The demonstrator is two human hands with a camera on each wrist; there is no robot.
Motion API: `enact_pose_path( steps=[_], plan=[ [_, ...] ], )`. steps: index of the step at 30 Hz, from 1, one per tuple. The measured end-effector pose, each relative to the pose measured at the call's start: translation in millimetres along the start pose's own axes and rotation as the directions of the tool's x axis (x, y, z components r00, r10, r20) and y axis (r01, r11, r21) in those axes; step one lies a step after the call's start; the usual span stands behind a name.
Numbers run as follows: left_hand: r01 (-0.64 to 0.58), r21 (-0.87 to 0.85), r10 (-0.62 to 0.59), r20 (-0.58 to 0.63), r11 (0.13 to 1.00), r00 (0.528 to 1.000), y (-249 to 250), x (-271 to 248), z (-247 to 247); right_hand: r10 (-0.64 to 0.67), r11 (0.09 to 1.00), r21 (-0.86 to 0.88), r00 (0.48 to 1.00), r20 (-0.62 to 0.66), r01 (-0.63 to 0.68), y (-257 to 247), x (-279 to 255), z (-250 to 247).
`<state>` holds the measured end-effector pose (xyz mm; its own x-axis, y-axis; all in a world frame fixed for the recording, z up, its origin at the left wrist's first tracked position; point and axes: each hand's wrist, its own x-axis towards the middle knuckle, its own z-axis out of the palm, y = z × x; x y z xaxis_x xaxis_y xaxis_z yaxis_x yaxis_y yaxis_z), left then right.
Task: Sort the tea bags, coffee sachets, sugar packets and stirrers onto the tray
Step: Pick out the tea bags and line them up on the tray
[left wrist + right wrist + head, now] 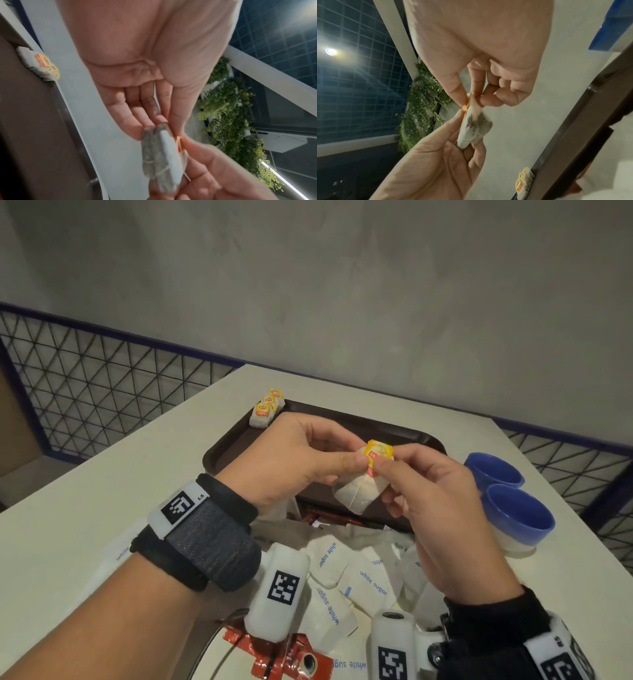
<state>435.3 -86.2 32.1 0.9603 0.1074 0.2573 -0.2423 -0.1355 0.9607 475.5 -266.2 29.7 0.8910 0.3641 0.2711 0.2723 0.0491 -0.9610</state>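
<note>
A white tea bag point(358, 491) with a yellow-and-red tag point(378, 455) hangs above the near side of the dark brown tray point(239, 446). My left hand point(358, 453) pinches it from the left, thumb in front and fingers behind. My right hand point(388, 460) pinches the tag end between thumb and forefinger. The left wrist view shows the tea bag point(159, 155) edge-on, and the right wrist view shows the same tea bag point(476, 128) between both hands. A short row of tea bags point(265, 409) lies at the tray's far left corner.
White sugar packets point(370, 580) lie heaped on the table under my wrists, with red sachets point(291, 655) at the near edge. Two blue bowls point(517, 515) stand to the right of the tray. A wire-mesh fence point(102, 392) runs behind the table.
</note>
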Motion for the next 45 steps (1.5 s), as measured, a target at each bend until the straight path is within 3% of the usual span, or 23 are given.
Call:
enact_pose_path(
  steps=[3, 7, 11, 13, 16, 21, 25, 33, 45],
  plan=[
    [-0.008, -0.001, 0.008, 0.013, 1.000, 1.000, 11, -2, -19, 0.024, 0.998, -0.051, 1.000, -0.010, -0.024, 1, -4, 4],
    [-0.108, -0.176, 0.066, -0.232, 0.978, 0.971, 27, 1, -85, 0.074, 0.991, -0.103, 0.993, -0.093, -0.084, 1, 0, 3],
    [-0.183, -0.331, -0.032, -0.552, 0.925, 0.833, 8, 0, -152, 0.169, 0.983, -0.054, 0.982, -0.082, -0.174, -5, 2, -3],
    [-0.171, -0.380, -0.108, -0.611, 0.909, 0.784, -7, -5, -172, 0.232, 0.972, 0.043, 0.971, -0.054, -0.230, -7, 2, -5],
    [-0.119, -0.441, -0.190, -0.595, 0.890, 0.781, -17, -14, -189, 0.300, 0.952, 0.050, 0.954, 0.011, -0.301, -11, 11, 4],
    [-0.102, -0.505, -0.226, -0.546, 0.857, 0.806, -16, -17, -201, 0.325, 0.935, -0.233, 0.906, 0.271, -0.266, -28, 52, 62],
    [-0.070, -0.521, -0.263, -0.537, 0.851, 0.802, -22, -14, -202, 0.399, 0.856, -0.477, 0.840, 0.367, -0.198, -21, 111, 121],
    [-0.119, -0.568, -0.268, -0.551, 0.814, 0.791, -25, -10, -212, 0.509, 0.673, -0.723, 0.806, 0.303, -0.153, 32, 200, 186],
    [-0.109, -0.576, -0.277, -0.541, 0.810, 0.794, -29, -7, -209, 0.536, 0.668, -0.708, 0.808, 0.245, -0.228, 45, 204, 195]
  ],
)
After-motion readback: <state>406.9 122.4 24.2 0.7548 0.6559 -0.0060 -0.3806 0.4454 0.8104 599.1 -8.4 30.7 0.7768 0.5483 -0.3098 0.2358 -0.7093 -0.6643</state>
